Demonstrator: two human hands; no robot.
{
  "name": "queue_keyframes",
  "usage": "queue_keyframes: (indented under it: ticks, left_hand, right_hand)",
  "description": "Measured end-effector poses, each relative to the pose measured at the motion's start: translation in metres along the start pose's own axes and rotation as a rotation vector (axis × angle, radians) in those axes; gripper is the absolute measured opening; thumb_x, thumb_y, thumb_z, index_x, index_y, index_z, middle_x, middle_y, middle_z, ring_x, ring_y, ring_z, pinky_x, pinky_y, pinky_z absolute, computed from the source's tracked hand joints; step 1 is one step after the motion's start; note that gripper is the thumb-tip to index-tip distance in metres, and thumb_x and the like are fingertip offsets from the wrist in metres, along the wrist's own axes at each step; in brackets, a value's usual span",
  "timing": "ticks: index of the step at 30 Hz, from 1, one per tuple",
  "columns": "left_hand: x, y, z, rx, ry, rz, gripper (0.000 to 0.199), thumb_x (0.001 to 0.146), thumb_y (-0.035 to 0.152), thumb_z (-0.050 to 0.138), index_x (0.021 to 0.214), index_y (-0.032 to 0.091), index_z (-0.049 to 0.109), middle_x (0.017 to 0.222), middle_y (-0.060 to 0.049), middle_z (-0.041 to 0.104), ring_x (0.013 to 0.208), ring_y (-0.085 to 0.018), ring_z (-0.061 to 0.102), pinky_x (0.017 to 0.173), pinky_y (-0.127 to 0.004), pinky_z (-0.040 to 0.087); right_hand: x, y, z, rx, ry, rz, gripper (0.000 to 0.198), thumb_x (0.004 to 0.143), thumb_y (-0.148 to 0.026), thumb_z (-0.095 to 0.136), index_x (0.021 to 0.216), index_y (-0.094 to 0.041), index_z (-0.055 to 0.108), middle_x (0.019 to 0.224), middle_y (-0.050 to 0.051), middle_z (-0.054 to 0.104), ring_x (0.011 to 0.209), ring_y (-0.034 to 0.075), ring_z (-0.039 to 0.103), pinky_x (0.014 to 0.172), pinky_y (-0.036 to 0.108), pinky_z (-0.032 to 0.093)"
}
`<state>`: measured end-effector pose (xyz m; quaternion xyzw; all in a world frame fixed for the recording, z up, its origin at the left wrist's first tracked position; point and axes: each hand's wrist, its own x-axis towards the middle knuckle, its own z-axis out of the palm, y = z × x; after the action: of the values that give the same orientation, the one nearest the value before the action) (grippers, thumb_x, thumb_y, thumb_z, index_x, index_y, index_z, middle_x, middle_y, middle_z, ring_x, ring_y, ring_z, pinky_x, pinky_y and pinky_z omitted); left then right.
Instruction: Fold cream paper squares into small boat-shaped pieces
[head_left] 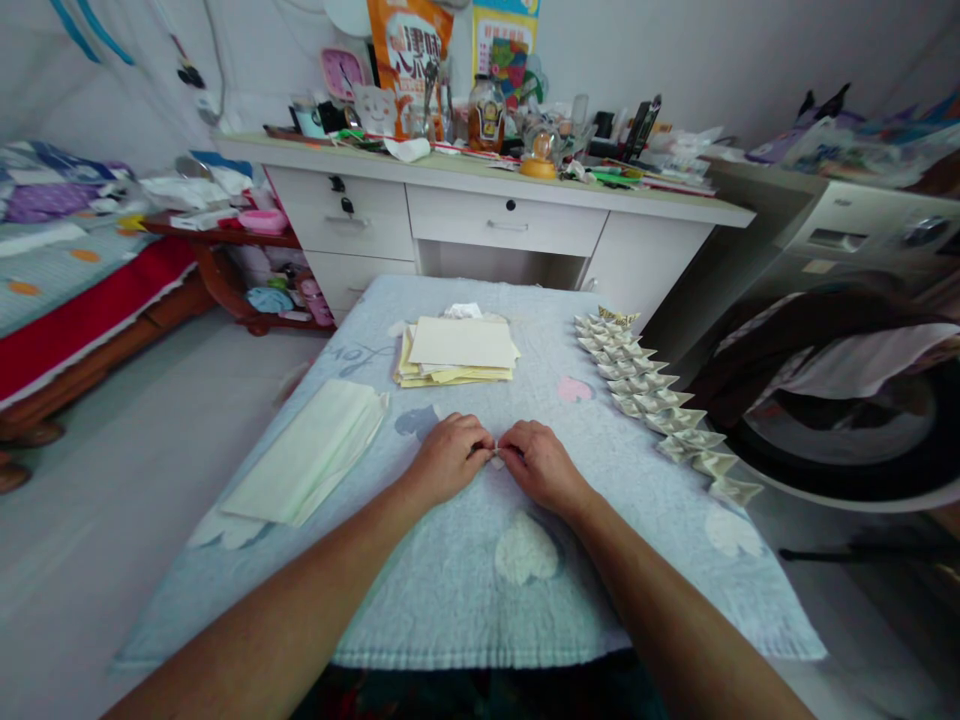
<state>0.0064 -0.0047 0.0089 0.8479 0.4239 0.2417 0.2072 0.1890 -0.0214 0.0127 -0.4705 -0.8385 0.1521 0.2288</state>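
Observation:
My left hand [454,455] and my right hand [541,462] meet over the middle of the cloth-covered table. Their fingers are pinched on a small piece of folded paper [496,461], mostly hidden behind the fingertips. Beyond the hands lies a stack of cream and yellow paper sheets [461,343]. To the left rests a pile of pale green-white paper [307,450]. Along the right edge, several folded paper pieces [649,385], pointed like little boats, stand in a slanting row.
A pale blue patterned cloth [450,600] covers the table. Behind it stands a white desk [510,215] crowded with jars, bags and small items. A washing machine [847,230] with its door open is at the right, a bed [75,270] at the left.

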Motion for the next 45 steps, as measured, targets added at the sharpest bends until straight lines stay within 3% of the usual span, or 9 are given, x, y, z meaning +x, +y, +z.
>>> queue_keyframes:
  ticks: [5, 14, 21, 32, 36, 39, 45]
  left_hand:
    - [0.003, 0.000, -0.002, 0.009, -0.024, 0.004, 0.010, 0.081, 0.018, 0.059, 0.076, 0.019, 0.068, 0.078, -0.003, 0.063, 0.081, -0.019, 0.053, 0.075, -0.031, 0.038]
    - [0.003, -0.003, -0.001, 0.027, -0.037, 0.002, 0.014, 0.084, 0.019, 0.054, 0.078, 0.019, 0.067, 0.078, -0.003, 0.062, 0.082, -0.018, 0.053, 0.076, -0.030, 0.037]
    - [0.003, -0.001, 0.000, 0.069, -0.009, -0.069, 0.010, 0.081, 0.022, 0.059, 0.074, 0.019, 0.065, 0.079, -0.003, 0.061, 0.084, -0.019, 0.052, 0.077, -0.031, 0.037]
    - [0.011, 0.006, -0.003, 0.079, -0.068, -0.198, 0.014, 0.078, 0.024, 0.056, 0.069, 0.021, 0.066, 0.079, -0.001, 0.064, 0.088, -0.021, 0.052, 0.078, -0.035, 0.032]
    - [0.007, 0.005, 0.002, 0.128, -0.003, -0.227, 0.007, 0.077, 0.028, 0.061, 0.076, 0.022, 0.065, 0.087, -0.002, 0.063, 0.091, -0.022, 0.051, 0.077, -0.034, 0.032]
    - [0.004, 0.004, 0.004, 0.160, 0.059, -0.269, 0.014, 0.075, 0.033, 0.065, 0.083, 0.022, 0.065, 0.093, -0.003, 0.062, 0.095, -0.024, 0.049, 0.079, -0.035, 0.032]
    - [0.004, 0.010, 0.004, 0.158, 0.031, -0.306, 0.013, 0.075, 0.037, 0.065, 0.077, 0.025, 0.068, 0.091, -0.003, 0.061, 0.096, -0.025, 0.049, 0.081, -0.037, 0.031]
  right_hand:
    - [0.000, -0.001, 0.001, 0.034, 0.019, 0.039, 0.007, 0.084, -0.015, 0.056, 0.080, -0.018, 0.061, 0.076, 0.003, 0.058, 0.075, 0.016, 0.052, 0.072, 0.028, 0.036]
    - [0.002, -0.010, -0.003, -0.133, -0.059, 0.135, 0.016, 0.090, -0.021, 0.051, 0.082, -0.017, 0.065, 0.085, 0.005, 0.060, 0.084, 0.018, 0.050, 0.073, 0.029, 0.030]
    - [0.005, -0.011, 0.000, -0.169, -0.096, 0.211, 0.016, 0.091, -0.022, 0.049, 0.082, -0.018, 0.063, 0.088, 0.005, 0.060, 0.086, 0.017, 0.049, 0.073, 0.029, 0.027]
    - [0.004, -0.009, 0.001, -0.100, -0.003, 0.307, 0.007, 0.085, -0.025, 0.058, 0.084, -0.020, 0.062, 0.091, 0.004, 0.057, 0.089, 0.020, 0.045, 0.073, 0.030, 0.025]
    - [0.005, -0.008, 0.002, -0.114, -0.015, 0.334, 0.007, 0.084, -0.026, 0.059, 0.082, -0.020, 0.062, 0.091, 0.005, 0.057, 0.090, 0.021, 0.044, 0.073, 0.031, 0.026]
    - [0.006, -0.008, 0.003, -0.119, -0.018, 0.348, 0.006, 0.084, -0.027, 0.059, 0.082, -0.022, 0.062, 0.092, 0.005, 0.055, 0.091, 0.022, 0.044, 0.074, 0.032, 0.026]
    - [0.004, -0.006, 0.005, -0.112, 0.024, 0.371, 0.016, 0.082, -0.029, 0.061, 0.096, -0.021, 0.061, 0.100, 0.007, 0.055, 0.096, 0.023, 0.044, 0.078, 0.034, 0.029]
